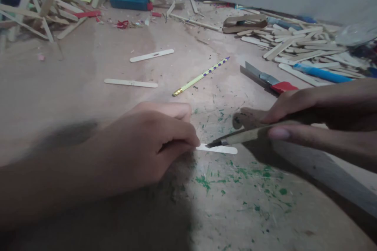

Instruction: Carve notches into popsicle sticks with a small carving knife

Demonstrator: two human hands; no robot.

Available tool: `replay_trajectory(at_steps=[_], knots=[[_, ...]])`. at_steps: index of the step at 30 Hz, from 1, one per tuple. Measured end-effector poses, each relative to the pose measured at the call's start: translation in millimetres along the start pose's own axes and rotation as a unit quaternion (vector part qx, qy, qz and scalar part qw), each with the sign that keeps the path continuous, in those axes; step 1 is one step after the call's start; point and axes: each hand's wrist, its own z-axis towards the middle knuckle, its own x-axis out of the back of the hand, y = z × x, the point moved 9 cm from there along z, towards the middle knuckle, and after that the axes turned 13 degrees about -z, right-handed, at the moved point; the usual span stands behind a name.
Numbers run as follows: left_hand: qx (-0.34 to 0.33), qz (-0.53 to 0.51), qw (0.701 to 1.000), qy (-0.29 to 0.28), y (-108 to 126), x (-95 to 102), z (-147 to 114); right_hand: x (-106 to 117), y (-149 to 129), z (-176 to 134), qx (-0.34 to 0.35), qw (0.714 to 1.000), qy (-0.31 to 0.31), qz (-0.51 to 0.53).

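Observation:
My left hand (165, 141) pinches one end of a pale popsicle stick (225, 150) that lies on the table. The held end of the stick is hidden behind my thumb and fingers. From the right, my right hand (312, 113) grips a carving knife (243, 136) with a light wooden handle. Its dark metal tip meets the stick close to my left fingertips. Past my hands lie a yellow pencil (200, 77) with purple dots and two more popsicle sticks, an upper one (152, 55) and a lower one (131, 83).
Scissors (266, 78) with a red handle lie beyond my right hand, near a blue pen (322, 73). A heap of popsicle sticks (303, 43) covers the back right. More wooden pieces (38, 8) pile up at back left, near a blue box (129, 1). Green paint flecks (241, 172) mark the tabletop.

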Motion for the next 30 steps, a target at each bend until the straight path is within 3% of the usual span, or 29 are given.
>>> replay_trajectory(at_steps=[6, 12, 18, 22, 26, 30], knots=[[0.035, 0.019, 0.999, 0.020, -5.9, -4.4, 7.5, -23.9, -7.9, 6.0, 0.031, 0.995, -0.091, 0.020], [0.038, 0.028, 0.998, 0.029, -11.5, -9.2, 12.2, -27.0, -2.6, 1.8, 0.008, 0.994, -0.105, 0.031], [-0.059, -0.024, 0.997, 0.034, -0.2, -3.2, 1.1, -26.1, -2.8, 4.3, 0.022, 0.996, -0.086, 0.013], [-0.058, -0.013, 0.998, 0.015, 5.2, -3.3, 4.3, -32.1, -6.3, 10.4, -0.007, 0.993, -0.110, 0.047], [-0.040, -0.002, 0.999, 0.006, 8.7, -1.8, 9.7, -40.0, 5.2, 3.1, -0.079, 0.980, -0.152, 0.099], [-0.035, -0.014, 0.999, -0.003, 8.4, -2.4, 10.3, -38.8, 10.6, -5.4, -0.090, 0.978, -0.145, 0.116]])
